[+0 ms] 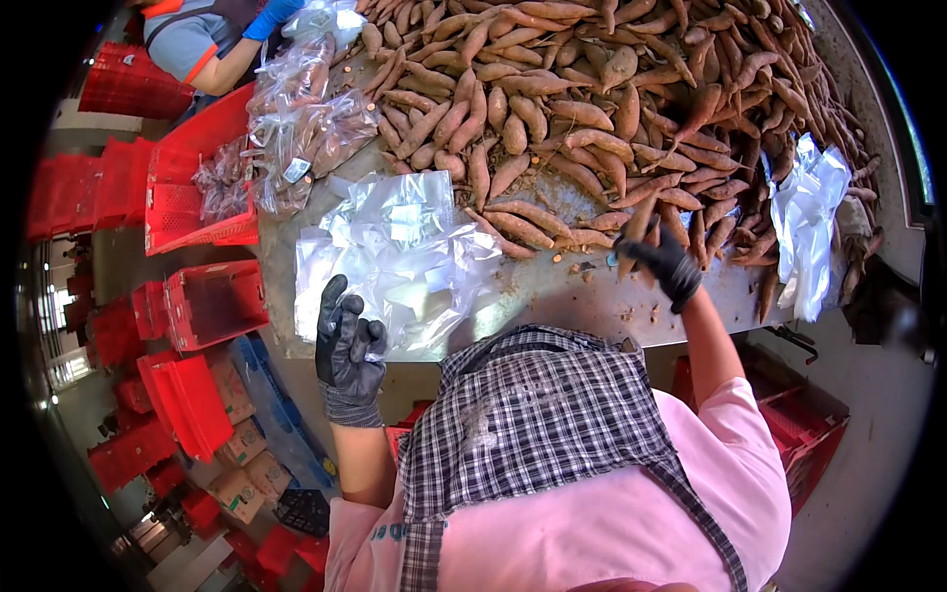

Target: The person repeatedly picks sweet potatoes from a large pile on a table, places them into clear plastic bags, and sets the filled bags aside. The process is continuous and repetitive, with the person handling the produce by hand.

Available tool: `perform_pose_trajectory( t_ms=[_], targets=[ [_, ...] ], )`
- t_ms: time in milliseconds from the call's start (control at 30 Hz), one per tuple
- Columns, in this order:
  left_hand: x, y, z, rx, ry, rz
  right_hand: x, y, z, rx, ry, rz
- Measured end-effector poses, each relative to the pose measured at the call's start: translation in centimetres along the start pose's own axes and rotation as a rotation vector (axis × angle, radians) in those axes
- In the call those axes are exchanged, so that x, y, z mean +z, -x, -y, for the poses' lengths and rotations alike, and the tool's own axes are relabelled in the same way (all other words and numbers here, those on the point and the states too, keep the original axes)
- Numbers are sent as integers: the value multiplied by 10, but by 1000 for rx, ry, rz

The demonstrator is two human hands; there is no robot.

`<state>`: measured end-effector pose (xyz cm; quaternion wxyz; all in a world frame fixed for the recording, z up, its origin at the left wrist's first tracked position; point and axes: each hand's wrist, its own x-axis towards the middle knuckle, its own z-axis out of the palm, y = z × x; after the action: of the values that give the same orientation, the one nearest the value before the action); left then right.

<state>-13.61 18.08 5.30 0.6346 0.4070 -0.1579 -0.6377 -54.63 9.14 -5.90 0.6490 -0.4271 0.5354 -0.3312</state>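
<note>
My right hand point(666, 268), in a black glove, grips sweet potatoes point(635, 231) over the near part of a metal table point(592, 318). How many it holds is hard to tell, since the fingers partly cover them. My left hand point(349, 351), gloved too, is raised at the table's near edge with fingers apart and bent, and I see nothing held in it. Beside it a loose stack of clear plastic bags point(399, 259) is spread on the metal. A large heap of sweet potatoes point(533, 118) covers the far side of the table.
Filled clear bags point(296, 133) stand at the table's left end. Another person's blue-gloved hand point(272, 18) is beyond them. A red crate point(200, 200) holds more filled bags. More plastic bags point(806, 222) lie at right. Cardboard boxes point(240, 442) and a blue pallet point(277, 407) are at lower left.
</note>
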Motion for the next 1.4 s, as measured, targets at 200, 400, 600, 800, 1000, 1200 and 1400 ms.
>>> perform_pose_trajectory(
  t_ms=[200,400,600,800,1000,1200,1400],
  targets=[
    [-1,1,4,-46,3,9,7,-28,-2,-341,1367,-8],
    [3,3,11,-93,-114,-12,21,-46,9,-7,1415,20],
    [-8,5,8,-64,-90,8,-14,-31,7,30,-7,102],
    [-9,4,16,-97,-40,-40,55,-7,30,-34,-980,267],
    [-11,3,17,-132,-47,-10,74,-17,-14,-148,-1042,374],
    [-27,7,10,-83,-89,-81,108,11,39,-159,-893,395],
    [-56,-9,3,-83,-110,30,136,3,2,-127,-976,365]
  ],
)
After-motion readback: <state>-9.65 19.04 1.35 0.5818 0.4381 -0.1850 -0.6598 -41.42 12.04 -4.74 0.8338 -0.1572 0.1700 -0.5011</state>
